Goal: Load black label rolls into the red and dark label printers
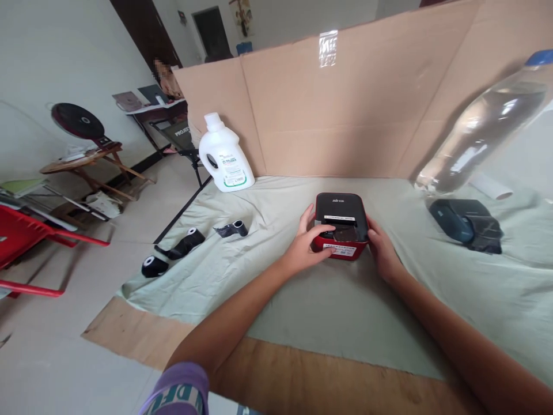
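A small black and red label printer (341, 212) stands on the pale green cloth (302, 288) in the middle. My left hand (305, 246) grips its left side, thumb laid over the front top edge, fingers wrapped round the corner. My right hand (382, 249) presses against its right side, fingers curled along the casing. A white label shows on the printer's red front.
Three black ribbon rolls (181, 245) lie on the cloth to the left. A white detergent jug (224, 154) stands at the back left, a clear plastic bottle (479, 129) and a dark device (464, 223) at the right. Cardboard walls (345, 109) rise behind. Another person sits far back left.
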`<state>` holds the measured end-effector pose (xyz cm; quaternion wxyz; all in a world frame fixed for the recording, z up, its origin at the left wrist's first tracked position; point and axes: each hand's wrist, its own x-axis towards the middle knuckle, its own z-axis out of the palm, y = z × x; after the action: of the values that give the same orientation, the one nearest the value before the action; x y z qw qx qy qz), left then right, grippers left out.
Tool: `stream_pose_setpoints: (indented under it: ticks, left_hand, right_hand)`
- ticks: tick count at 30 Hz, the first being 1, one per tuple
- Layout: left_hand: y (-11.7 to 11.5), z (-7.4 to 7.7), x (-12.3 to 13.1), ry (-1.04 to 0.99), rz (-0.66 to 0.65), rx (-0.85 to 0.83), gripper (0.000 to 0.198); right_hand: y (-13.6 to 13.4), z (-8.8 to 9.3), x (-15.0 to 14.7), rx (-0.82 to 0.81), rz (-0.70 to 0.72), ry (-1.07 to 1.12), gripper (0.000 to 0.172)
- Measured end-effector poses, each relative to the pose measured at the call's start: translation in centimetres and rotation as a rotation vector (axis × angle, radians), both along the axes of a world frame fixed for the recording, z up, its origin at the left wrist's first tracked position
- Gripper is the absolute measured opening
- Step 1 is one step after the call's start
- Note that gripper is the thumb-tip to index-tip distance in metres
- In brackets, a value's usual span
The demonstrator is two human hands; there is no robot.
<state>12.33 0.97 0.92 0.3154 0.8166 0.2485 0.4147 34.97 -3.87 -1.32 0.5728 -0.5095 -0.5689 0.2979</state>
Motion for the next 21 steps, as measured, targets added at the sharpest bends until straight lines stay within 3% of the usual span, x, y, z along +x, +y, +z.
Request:
stream_pose_setpoints:
  ticks: [3, 5, 8, 12, 17, 21]
  left_hand:
    - [0.1, -0.2, -0.2, -0.049, -0.044, -0.104, 0.046]
    - [0.6, -0.1, -0.5, -0.072, -0.068, -0.119, 0.045]
    - [1.9, 0.5, -1.9, -0.101, -0.1, -0.096, 0.041]
    - [5.1, 2.7, -6.5, -0.087, -0.029, -0.036, 0.04]
    - [10.1, 6.0, -15.2, -0.012, 0.164, 0.047, 0.044]
    - [13.2, 7.1, -21.5, 0.105, 0.317, 0.057, 0.048]
  right_hand:
    - [-2.0, 0.6, -0.2, -0.034, 0.116, -0.133, 0.078]
    - [-2.5, 0.7, -0.9, -0.042, 0.117, -0.211, 0.088]
    - [-1.3, 0.8, -2.6, 0.004, 0.079, -0.245, 0.087]
    - [3.3, 2.6, -7.2, 0.108, 0.14, -0.232, 0.095]
    - [11.5, 5.8, -16.9, 0.257, 0.224, -0.17, 0.1]
    - [17.3, 5.2, -24.0, 0.284, 0.368, -0.097, 0.103]
